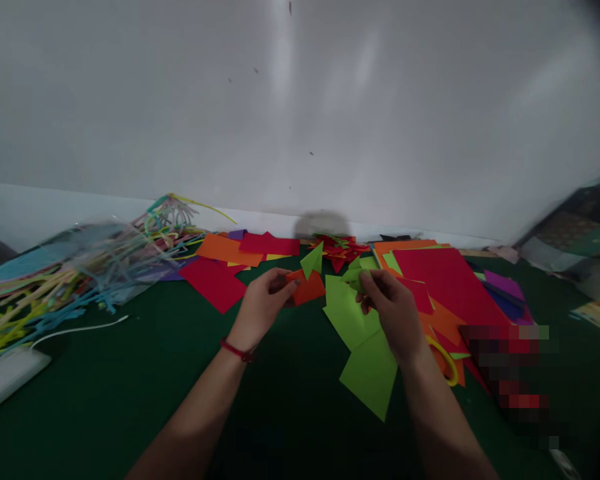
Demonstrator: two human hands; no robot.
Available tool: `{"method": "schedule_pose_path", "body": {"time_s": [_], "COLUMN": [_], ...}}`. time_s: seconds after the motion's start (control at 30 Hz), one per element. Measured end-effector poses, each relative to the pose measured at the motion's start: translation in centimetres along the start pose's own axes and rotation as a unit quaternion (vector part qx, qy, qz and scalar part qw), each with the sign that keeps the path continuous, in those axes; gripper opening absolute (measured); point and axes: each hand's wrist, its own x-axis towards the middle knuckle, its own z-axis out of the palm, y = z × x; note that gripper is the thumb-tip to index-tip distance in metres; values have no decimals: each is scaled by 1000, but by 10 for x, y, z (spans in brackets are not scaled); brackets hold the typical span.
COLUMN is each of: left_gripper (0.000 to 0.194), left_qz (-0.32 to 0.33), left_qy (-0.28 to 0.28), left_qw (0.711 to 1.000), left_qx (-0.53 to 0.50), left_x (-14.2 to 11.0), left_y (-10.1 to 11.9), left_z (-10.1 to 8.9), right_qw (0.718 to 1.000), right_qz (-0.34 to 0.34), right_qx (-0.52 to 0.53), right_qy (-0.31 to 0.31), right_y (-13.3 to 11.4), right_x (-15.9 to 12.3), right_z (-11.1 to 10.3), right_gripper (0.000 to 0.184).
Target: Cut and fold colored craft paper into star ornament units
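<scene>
My left hand (270,297) is closed in a pinch on a small orange paper piece (310,288). A folded green paper point (313,261) stands up at the upper edge of that piece; I cannot tell whether the two are joined. To the right, my right hand (387,303) pinches a small folded green paper piece (353,277) between thumb and fingers. The two hands are apart, above the dark green tabletop (280,400). Under and beside my right hand lie flat green paper sheets (373,373).
Behind my hands is a heap of small red folded papers (343,248). Red sheets (440,277) and a yellow ring-shaped handle (445,363) lie right. Red paper (213,283), bagged colored strips (130,253) and a white power strip (13,377) are left. A white wall (205,120) stands behind.
</scene>
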Motion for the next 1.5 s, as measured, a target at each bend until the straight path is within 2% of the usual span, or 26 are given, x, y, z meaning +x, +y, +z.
{"method": "schedule_pose_path", "body": {"time_s": [0.17, 0.53, 0.7, 1.03, 1.2, 1.5], "left_gripper": [16, 18, 17, 20, 19, 22], "left_qz": [19, 23, 29, 51, 46, 32], "left_qy": [23, 2, 3, 11, 16, 12], "left_qw": [1000, 999, 1000, 999, 999, 999], "left_qx": [10, -31, -13, 9, -1, -24], "left_x": [-14, -19, -19, -19, -21, -21], "left_y": [16, 20, 19, 15, 18, 19], "left_z": [4, 6, 7, 5, 6, 6], "right_qw": [999, 995, 995, 983, 971, 968], "right_qz": [-13, -36, -33, -88, -129, -143], "right_qx": [-7, -87, -99, -155, -203, -205], "right_qy": [-46, -11, -7, 41, 11, -3], "right_y": [-5, 1, -2, -8, -13, -11], "right_x": [-9, -11, -13, -16, -17, -15], "right_z": [7, 12, 14, 16, 13, 9], "right_gripper": [16, 21, 24, 24, 19, 16]}}
